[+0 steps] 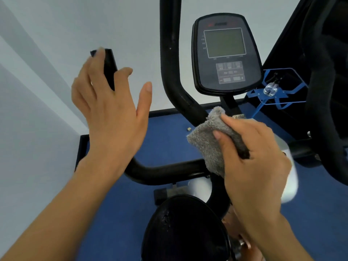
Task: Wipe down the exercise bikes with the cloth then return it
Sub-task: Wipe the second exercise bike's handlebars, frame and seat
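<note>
From the head camera, the right hand (250,159) pinches a fluffy grey microfibre cloth (211,140), folded over, with thumb and forefinger pressed on its top face and the rest of the fingers curled beneath; the cloth lies against the black tubular handlebar (165,172) of the exercise bike, just below the stem that carries the dark oval console with a grey-green screen (225,53). The left hand (111,110) is spread open, fingers fanned and thumb stretched out, its fingertips touching the upright black foam grip end (110,66) on the left side of the bar without closing around it. The black padded saddle (186,228) sits at the bottom centre, over a blue floor (169,132). To the right stands a blue metal bottle cage (273,91) beside another black machine frame (323,91).
</note>
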`<state>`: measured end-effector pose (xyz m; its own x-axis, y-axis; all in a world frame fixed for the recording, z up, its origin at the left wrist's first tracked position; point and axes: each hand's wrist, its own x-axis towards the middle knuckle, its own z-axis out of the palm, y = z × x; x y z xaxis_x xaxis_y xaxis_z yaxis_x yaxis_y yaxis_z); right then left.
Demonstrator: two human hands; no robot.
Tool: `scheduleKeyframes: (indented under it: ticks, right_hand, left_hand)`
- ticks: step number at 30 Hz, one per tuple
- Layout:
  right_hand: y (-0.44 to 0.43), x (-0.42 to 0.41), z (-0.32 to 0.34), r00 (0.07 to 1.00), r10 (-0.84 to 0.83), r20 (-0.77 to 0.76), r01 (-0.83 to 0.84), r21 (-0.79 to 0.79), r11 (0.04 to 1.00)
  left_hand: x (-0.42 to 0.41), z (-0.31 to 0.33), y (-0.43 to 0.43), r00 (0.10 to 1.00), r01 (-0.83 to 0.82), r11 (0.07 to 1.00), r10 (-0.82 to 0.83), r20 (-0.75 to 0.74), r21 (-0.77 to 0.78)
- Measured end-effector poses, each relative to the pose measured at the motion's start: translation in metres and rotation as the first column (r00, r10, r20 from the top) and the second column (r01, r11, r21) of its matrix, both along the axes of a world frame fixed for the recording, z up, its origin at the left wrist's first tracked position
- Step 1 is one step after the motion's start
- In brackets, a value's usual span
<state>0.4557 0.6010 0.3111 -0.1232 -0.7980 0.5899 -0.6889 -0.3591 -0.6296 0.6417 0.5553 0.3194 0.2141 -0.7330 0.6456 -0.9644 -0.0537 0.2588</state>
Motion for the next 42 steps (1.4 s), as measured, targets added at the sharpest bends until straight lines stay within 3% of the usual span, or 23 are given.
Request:
scheduleKeyframes:
  ticks: [5,7,10,13,21,27,42]
  right_hand:
    - [-0.022,0.014,0.004,0.993,0.095,-0.071,-0.099,-0.046,0.994]
    - [-0.029,0.016,0.002,0.988,0.093,-0.126,-0.105,-0.089,0.990]
    - [-0.036,0.018,0.003,0.992,0.095,-0.081,-0.102,-0.084,0.991]
    - [-0.034,0.020,0.001,0.982,0.080,-0.170,-0.101,-0.117,0.988]
    - [-0.035,0.019,0.007,0.994,0.113,-0.002,-0.113,-0.070,0.991]
    - [-0.044,0.028,0.005,0.981,0.121,-0.154,-0.139,-0.116,0.983]
    - [-0.056,0.042,0.012,0.976,0.115,-0.182,-0.139,-0.121,0.983]
  left_hand:
    - [0.010,0.006,-0.027,0.998,0.042,0.999,-0.044,0.050,0.025]
    - [0.010,0.003,-0.030,0.997,0.045,0.998,-0.046,0.060,0.033]
    - [0.009,0.002,-0.030,0.997,0.032,0.999,-0.034,0.064,0.034]
    - [0.009,0.003,-0.031,0.997,0.028,0.998,-0.031,0.064,0.048]
    - [0.015,0.011,-0.029,0.997,0.016,0.997,-0.022,0.079,0.082]
    - [0.022,0.025,-0.057,0.994,0.034,0.999,-0.035,0.099,0.010]
    - [0.022,0.012,-0.063,0.991,0.012,0.999,-0.005,0.131,-0.052]
